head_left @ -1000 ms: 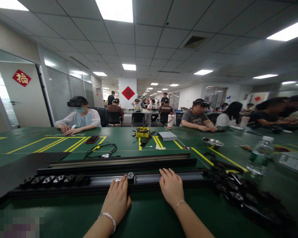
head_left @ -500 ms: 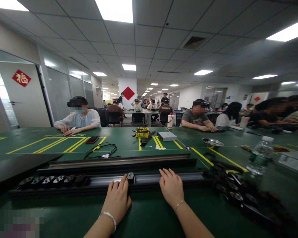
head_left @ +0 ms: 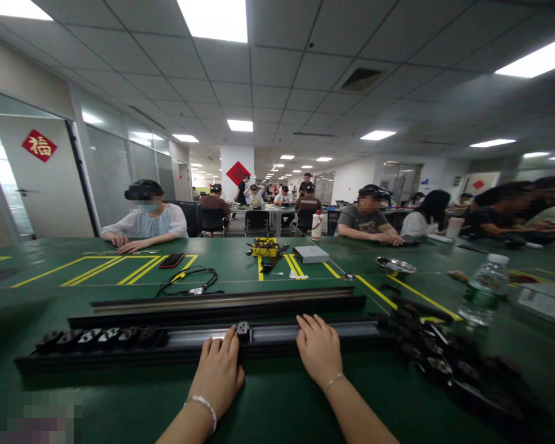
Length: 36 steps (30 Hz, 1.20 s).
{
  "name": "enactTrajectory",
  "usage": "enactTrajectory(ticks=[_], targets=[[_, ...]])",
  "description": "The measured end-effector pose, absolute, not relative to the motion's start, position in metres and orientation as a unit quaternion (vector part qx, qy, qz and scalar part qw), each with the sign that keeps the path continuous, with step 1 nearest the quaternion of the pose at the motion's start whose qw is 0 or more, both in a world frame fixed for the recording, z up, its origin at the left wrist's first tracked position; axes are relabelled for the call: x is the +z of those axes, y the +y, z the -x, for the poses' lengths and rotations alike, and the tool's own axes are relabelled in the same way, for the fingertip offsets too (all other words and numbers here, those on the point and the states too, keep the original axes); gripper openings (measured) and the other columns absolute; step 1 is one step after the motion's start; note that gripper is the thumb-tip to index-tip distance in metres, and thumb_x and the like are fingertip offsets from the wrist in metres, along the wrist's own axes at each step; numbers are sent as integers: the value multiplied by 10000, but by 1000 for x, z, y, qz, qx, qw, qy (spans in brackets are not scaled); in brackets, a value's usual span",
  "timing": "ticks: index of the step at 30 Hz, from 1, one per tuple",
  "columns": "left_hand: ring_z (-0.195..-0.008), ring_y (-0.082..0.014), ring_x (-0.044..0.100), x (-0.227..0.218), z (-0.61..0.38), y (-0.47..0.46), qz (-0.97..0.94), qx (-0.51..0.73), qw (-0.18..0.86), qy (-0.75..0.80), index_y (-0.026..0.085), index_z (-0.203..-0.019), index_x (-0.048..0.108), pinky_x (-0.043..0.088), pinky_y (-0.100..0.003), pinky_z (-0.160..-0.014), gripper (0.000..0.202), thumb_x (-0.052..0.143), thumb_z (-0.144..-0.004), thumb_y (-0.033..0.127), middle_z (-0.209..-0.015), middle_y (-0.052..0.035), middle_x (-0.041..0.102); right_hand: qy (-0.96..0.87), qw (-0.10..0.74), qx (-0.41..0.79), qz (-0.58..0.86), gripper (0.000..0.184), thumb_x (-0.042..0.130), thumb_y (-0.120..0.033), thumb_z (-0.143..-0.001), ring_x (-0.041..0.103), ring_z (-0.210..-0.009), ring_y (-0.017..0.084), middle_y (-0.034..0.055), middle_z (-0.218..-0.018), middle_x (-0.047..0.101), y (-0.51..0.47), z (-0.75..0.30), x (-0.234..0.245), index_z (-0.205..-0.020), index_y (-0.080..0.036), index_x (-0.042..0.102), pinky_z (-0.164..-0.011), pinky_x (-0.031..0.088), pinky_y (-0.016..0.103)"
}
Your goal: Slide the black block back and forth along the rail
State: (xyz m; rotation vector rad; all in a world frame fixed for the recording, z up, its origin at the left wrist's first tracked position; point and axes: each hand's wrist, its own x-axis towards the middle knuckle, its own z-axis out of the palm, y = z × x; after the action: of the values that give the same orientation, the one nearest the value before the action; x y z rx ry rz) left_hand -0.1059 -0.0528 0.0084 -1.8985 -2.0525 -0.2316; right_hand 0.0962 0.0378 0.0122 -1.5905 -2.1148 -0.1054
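Note:
A long black rail (head_left: 268, 336) lies across the green table (head_left: 282, 401) just in front of me. My left hand (head_left: 218, 370) rests flat on the table with its fingertips on the rail's near edge, beside a small black slider (head_left: 243, 328). My right hand (head_left: 319, 348) lies flat too, fingers spread onto the rail. Neither hand holds anything. A second black rail (head_left: 222, 301) lies parallel behind the first. Several small black-and-silver parts (head_left: 97, 337) sit in a row at the near rail's left end.
A pile of black brackets (head_left: 437, 354) lies at the right, with a water bottle (head_left: 483, 290) behind it. Farther back are a cable (head_left: 187, 279), a red phone (head_left: 172, 260), a yellow device (head_left: 265, 246), a white box (head_left: 311, 253) and a metal bowl (head_left: 396, 266). Other people sit across the table.
My hands have not moved. A dark flat shape at the left edge has slid out of view. A person in the far background has walked to the right.

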Motion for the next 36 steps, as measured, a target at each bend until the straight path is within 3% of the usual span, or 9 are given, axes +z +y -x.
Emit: enactTrajectory(ticks=[36], targets=[[-990,-236,464,26,94,-56,654,-65,149,-739,181,-1184,495,265,-413,-924,505,361,-697,200,-1374,-29,384,-775,240,-42,583,406,292,-282,-847,356,-1192,179,-14,-1241,510,37,-96,13,-1182,-299,522,-942,225,337]])
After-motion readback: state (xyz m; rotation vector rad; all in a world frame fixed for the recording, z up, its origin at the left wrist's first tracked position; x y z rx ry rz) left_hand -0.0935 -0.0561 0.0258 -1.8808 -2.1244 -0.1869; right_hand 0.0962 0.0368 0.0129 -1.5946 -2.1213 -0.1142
